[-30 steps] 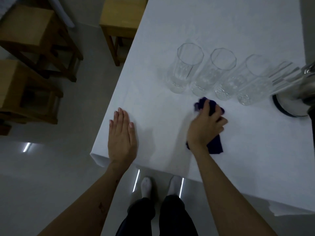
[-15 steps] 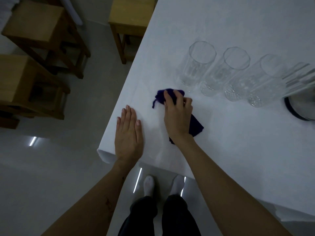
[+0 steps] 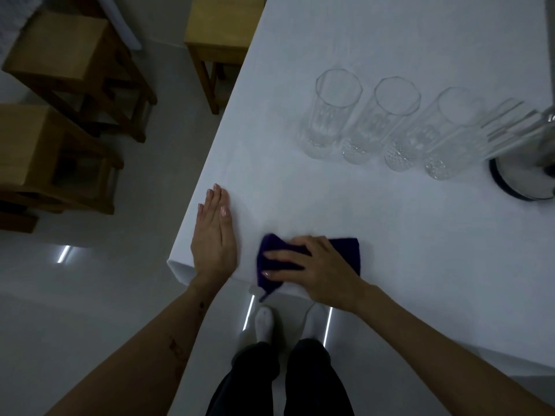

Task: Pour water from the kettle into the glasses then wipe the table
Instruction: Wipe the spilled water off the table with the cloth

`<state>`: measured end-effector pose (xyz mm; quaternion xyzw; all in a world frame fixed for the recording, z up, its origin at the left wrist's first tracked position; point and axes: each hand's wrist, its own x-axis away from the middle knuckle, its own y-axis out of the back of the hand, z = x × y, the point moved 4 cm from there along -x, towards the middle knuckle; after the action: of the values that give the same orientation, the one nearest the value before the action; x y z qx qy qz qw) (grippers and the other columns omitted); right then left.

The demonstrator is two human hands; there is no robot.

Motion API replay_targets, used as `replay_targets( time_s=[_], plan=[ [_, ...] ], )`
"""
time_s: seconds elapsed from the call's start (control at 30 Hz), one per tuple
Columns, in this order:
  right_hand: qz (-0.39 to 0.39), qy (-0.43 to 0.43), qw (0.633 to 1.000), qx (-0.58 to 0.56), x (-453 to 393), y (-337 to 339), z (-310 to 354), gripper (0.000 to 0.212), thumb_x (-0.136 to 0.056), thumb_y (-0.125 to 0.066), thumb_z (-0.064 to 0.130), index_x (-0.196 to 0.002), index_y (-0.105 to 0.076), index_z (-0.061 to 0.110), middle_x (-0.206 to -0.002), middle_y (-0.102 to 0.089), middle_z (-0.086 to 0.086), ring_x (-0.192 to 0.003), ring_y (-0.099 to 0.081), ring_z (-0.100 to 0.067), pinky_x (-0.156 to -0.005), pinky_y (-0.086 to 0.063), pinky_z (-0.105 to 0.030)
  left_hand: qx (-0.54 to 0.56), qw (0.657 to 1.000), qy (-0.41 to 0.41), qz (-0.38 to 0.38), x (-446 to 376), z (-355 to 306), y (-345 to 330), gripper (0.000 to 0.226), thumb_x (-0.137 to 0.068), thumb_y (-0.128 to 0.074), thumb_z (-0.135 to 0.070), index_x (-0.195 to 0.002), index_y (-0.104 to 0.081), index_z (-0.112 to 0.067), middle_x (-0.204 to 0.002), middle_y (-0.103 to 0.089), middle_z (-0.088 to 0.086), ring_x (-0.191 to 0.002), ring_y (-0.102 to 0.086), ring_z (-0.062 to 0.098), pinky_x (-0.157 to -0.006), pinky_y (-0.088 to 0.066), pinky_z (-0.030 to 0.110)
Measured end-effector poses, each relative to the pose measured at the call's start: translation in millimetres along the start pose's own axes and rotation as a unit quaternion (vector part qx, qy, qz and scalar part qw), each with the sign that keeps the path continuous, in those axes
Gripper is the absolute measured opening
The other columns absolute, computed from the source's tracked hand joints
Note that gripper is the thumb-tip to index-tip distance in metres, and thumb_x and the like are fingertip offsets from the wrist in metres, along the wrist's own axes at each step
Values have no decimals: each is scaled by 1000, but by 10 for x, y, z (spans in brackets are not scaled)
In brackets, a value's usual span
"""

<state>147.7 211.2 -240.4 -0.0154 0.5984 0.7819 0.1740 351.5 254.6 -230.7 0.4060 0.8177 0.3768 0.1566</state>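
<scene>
Wiping near the front edge of the worktop (image 3: 390,241): right hand (image 3: 318,270) lies flat on the dark purple cloth (image 3: 348,250), fingers (image 3: 277,255) spread and pressing down, not pinching; one corner of the cloth hangs just over the worktop edge. Flat palm looks deliberate, spreading pressure so the cloth drags across the white covering without bunching. Left hand (image 3: 214,235) sits just beside the cloth on the corner side, palm down, fingers together and extended, holding nothing; probably pinning the covering so it doesn't slide with the stroke. Four glasses (image 3: 336,115) stand in a row well behind the cloth, each touching or nearly touching the next; can't confirm water level in this light. Kettle (image 3: 522,175) is at the far-right end of that row, mostly cut off by the frame edge. Pouring reads as done, wipe in progress. Nothing between cloth and glasses, but a stroke toward them risks knocking the row. Wooden stools (image 3: 60,85) stand on the floor beyond the left hand, clear of the work.
</scene>
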Motion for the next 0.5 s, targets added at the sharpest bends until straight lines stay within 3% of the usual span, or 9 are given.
replay_targets(
  time_s=[0.1, 0.2, 0.3, 0.37, 0.43, 0.5],
  plan=[
    [-3, -18, 998, 65, 489, 149, -122, 61, -84, -67, 6, -134, -55, 39, -152, -43, 10, -123, -49, -31, -90, -42, -45, -14, 1000, -17, -5, -11, 14, -26, 54, -103, -12, -34, -151, -26, -15, -156, -17, -11, -141, -4, -7, -115, 2, 10],
    [-41, -163, 978, 126, 809, 453, -466, 65, -80, -47, 1, -134, -52, 37, -149, -45, 3, -113, -48, -35, -83, -47, -50, -21, 999, -24, -12, -19, 23, -50, 53, -103, -12, -32, -151, -26, -14, -158, -20, -6, -144, -8, -3, -117, 1, 13],
    [-107, -383, 907, 136, 767, 604, -818, 53, -87, -53, -3, -132, -60, 26, -144, -55, -10, -107, -46, -39, -80, -44, -54, -34, 999, -29, -16, -25, 40, -77, 50, -105, -14, -30, -151, -23, -14, -157, -16, -10, -144, -4, -5, -118, 1, 17],
    [-139, -486, 852, 132, 439, 564, -918, 44, -90, -56, 2, -129, -65, 19, -141, -58, -14, -104, -50, -45, -80, -44, -57, -42, 998, -36, -15, -28, 42, -98, 50, -105, -15, -29, -152, -23, -14, -158, -16, -8, -145, -4, -4, -119, 0, 19],
    [-148, -521, 833, 114, -33, 449, -882, 45, -85, -52, 6, -125, -68, 18, -139, -60, -13, -101, -54, -48, -78, -44, -55, -46, 998, -37, -16, -21, 31, -96, 50, -105, -14, -30, -152, -23, -14, -158, -15, -9, -144, -2, -7, -119, 1, 18],
    [-133, -464, 870, 101, -449, 314, -669, 50, -81, -46, 10, -124, -70, 21, -138, -61, -11, -98, -55, -45, -76, -46, -51, -47, 998, -27, -16, -14, 42, -85, 49, -106, -14, -31, -152, -21, -17, -156, -11, -14, -138, 6, -17, -117, 3, 15]
  ],
)
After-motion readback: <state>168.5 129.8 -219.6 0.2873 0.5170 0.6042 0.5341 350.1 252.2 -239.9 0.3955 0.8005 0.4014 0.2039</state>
